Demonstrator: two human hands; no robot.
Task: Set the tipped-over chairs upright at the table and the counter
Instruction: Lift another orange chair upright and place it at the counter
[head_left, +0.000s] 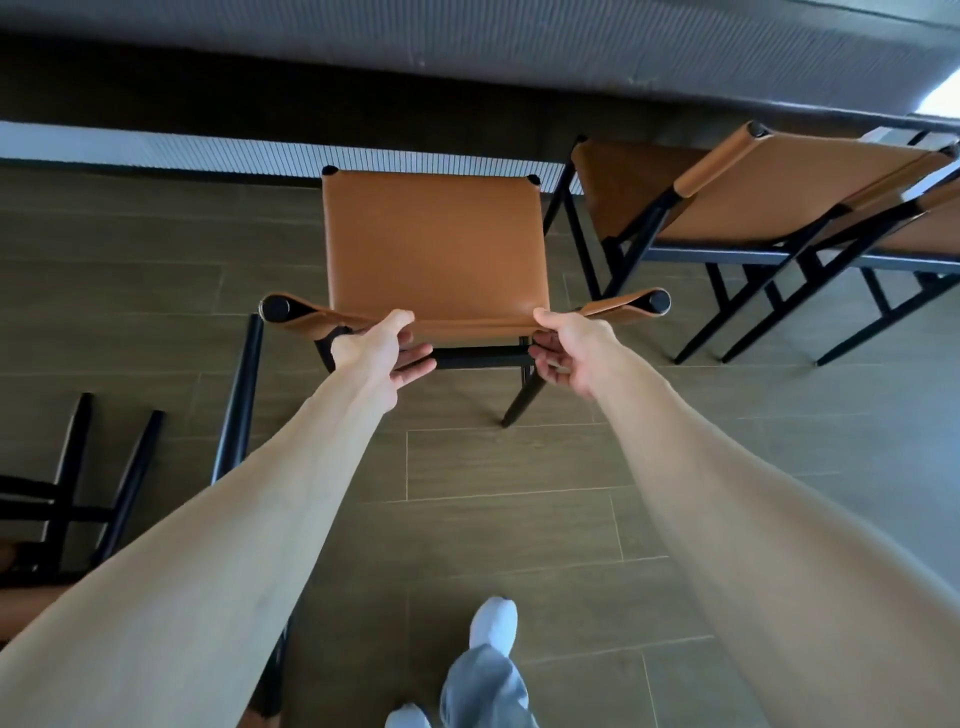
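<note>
A tan leather chair with a black metal frame stands upright in front of me, its seat facing the dark table. My left hand grips the left part of its backrest top edge, thumb over the leather. My right hand grips the right part of the same edge. Another chair lies tipped over at the lower left, its black legs pointing up and towards me.
Two more tan chairs stand upright at the right, tucked to the table. A long black chair leg lies just left of my left arm. Wood-look floor tiles stretch below; my socked feet are at the bottom.
</note>
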